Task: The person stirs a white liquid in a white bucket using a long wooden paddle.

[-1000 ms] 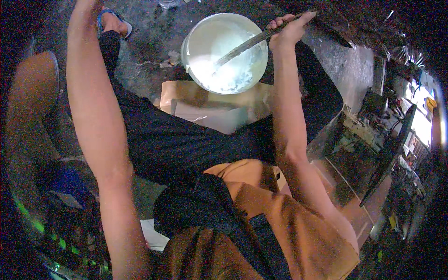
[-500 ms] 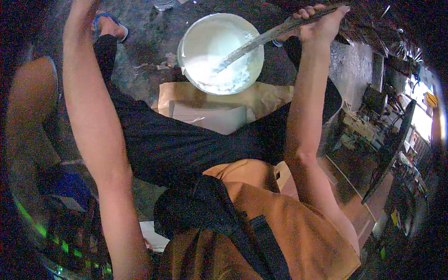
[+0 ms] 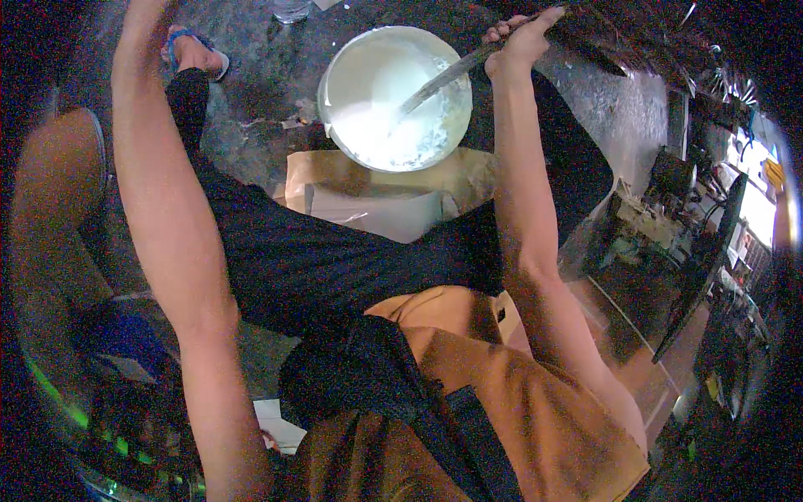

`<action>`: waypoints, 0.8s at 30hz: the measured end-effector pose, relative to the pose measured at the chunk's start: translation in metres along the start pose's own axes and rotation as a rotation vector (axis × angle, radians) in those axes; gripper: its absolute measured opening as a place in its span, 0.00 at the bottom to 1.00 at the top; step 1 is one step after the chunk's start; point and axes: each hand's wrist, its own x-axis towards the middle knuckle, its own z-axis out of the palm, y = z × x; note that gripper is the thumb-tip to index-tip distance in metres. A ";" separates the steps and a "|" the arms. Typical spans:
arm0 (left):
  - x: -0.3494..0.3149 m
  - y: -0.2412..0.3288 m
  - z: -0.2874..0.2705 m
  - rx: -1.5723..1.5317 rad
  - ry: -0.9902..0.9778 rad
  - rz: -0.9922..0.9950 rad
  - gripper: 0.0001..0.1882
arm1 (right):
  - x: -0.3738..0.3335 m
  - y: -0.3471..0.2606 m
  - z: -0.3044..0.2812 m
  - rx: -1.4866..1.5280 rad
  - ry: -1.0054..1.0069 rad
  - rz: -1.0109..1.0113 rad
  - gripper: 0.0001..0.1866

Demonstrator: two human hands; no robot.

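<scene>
My right hand (image 3: 520,43) is closed around the upper part of a weathered wooden stick (image 3: 445,79), up and to the right of a white bucket (image 3: 351,71). The stick slants down to the left over the rim, and its lower end dips into white, creamy-looking material (image 3: 393,138) inside. Glare hides the material's surface detail. From the lower edge my left forearm (image 3: 159,176) reaches up past the top left, where the hand itself lies outside the picture.
Brown paper or cardboard (image 3: 299,174) lies below the bucket, between my legs. A sandalled foot (image 3: 191,55) rests at upper left. A clear container (image 3: 291,10) stands at the top. Another person's bare limb (image 3: 58,159) is at far left; cluttered objects (image 3: 661,226) fill the right.
My right hand has shifted left toward the bucket, bringing the stick with it. Less of the stick's upper end sticks out beyond the fingers. My left forearm stays nearly in place.
</scene>
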 end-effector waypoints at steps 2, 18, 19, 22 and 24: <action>-0.001 0.000 0.000 -0.023 -0.008 0.000 0.20 | 0.001 0.000 -0.001 0.000 0.008 0.037 0.34; 0.003 -0.007 0.001 -0.005 0.007 -0.051 0.21 | 0.033 -0.038 -0.004 0.059 -0.011 0.139 0.33; 0.003 -0.008 0.002 -0.017 0.003 -0.040 0.22 | 0.037 -0.040 -0.007 0.059 -0.008 0.135 0.33; 0.000 -0.004 0.003 -0.003 0.010 -0.046 0.22 | 0.035 -0.039 -0.005 0.141 -0.018 0.086 0.34; -0.002 -0.005 0.001 0.006 0.009 -0.049 0.22 | 0.026 -0.027 0.001 0.147 0.009 -0.049 0.34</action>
